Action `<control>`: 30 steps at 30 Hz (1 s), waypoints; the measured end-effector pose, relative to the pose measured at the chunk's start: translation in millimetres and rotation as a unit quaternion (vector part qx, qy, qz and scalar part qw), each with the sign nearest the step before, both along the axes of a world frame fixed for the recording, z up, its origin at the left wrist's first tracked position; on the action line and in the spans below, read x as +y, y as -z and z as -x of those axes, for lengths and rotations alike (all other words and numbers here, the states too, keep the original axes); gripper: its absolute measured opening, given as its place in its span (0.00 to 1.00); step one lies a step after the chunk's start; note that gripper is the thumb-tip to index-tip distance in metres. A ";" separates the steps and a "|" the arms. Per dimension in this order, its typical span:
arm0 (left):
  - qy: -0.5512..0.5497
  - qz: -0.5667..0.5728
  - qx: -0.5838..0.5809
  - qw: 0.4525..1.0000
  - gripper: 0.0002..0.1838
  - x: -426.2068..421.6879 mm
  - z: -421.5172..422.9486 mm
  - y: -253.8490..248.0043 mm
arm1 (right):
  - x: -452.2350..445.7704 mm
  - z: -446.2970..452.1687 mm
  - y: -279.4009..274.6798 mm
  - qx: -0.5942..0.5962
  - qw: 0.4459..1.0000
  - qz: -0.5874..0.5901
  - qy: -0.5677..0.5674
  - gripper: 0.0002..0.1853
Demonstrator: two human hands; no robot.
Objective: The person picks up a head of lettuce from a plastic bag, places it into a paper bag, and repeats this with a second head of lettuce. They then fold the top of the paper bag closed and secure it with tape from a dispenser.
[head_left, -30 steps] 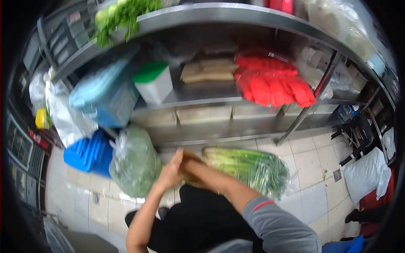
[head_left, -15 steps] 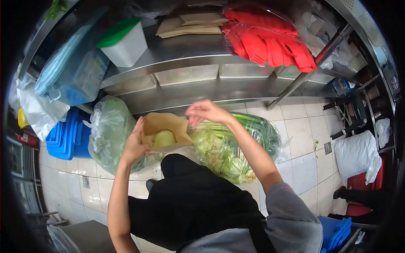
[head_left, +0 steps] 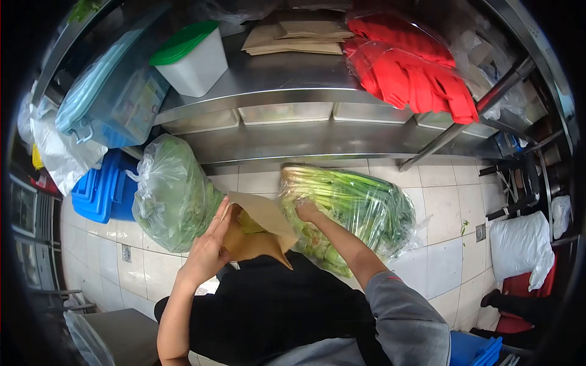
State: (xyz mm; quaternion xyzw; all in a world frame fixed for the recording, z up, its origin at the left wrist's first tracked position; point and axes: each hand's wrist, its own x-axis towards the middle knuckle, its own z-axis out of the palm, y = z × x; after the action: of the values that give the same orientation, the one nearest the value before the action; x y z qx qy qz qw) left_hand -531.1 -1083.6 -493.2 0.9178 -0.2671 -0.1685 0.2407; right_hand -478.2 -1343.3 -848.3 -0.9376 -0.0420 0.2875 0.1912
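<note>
My left hand (head_left: 206,249) grips the left side of a brown paper bag (head_left: 265,216), thumb and fingers along its edge. The bag's mouth is open and tilted, and a pale green round vegetable (head_left: 247,223) partly shows inside. My right hand (head_left: 307,210) is at a clear plastic bag of vegetables, its fingers curled and partly hidden; what they hold cannot be made out. That bag contains long green onions (head_left: 348,183) and pale leafy lettuce (head_left: 329,253). Left of the paper bag, a knotted plastic bag of greens (head_left: 171,192) stands on the floor.
A steel shelf (head_left: 274,82) runs across the front, bearing a green-lidded white tub (head_left: 195,64), flat brown paper bags (head_left: 296,36) and red bags in plastic (head_left: 409,73). Blue bins (head_left: 101,189) stand at left. A white sack (head_left: 519,247) and another person's leg (head_left: 525,303) are at right.
My right hand has moved from the paper bag's right edge down to the plastic bag of vegetables. The paper bag has tilted, hiding more of the vegetable inside; my left hand still grips it.
</note>
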 end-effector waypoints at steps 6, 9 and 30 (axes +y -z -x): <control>0.018 0.037 -0.010 0.999 0.51 3.8 -5.9 7.9 | -2.0 -34.7 31.4 0.055 0.993 0.093 -0.036 0.28; 0.022 0.027 0.000 0.999 0.50 7.9 -11.9 13.1 | -7.0 -38.3 41.0 -0.024 0.994 0.068 -0.084 0.41; -0.015 0.108 0.019 0.994 0.50 20.7 -42.8 54.7 | -49.9 87.6 -81.3 -0.159 0.986 -0.043 0.022 0.44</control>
State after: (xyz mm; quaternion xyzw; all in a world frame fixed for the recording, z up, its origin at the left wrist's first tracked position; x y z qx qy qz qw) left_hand -488.3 -1062.9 -547.9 0.8869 -0.2658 -0.1521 0.3458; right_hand -565.8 -1393.2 -767.0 -0.9629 -0.0634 0.1285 0.2286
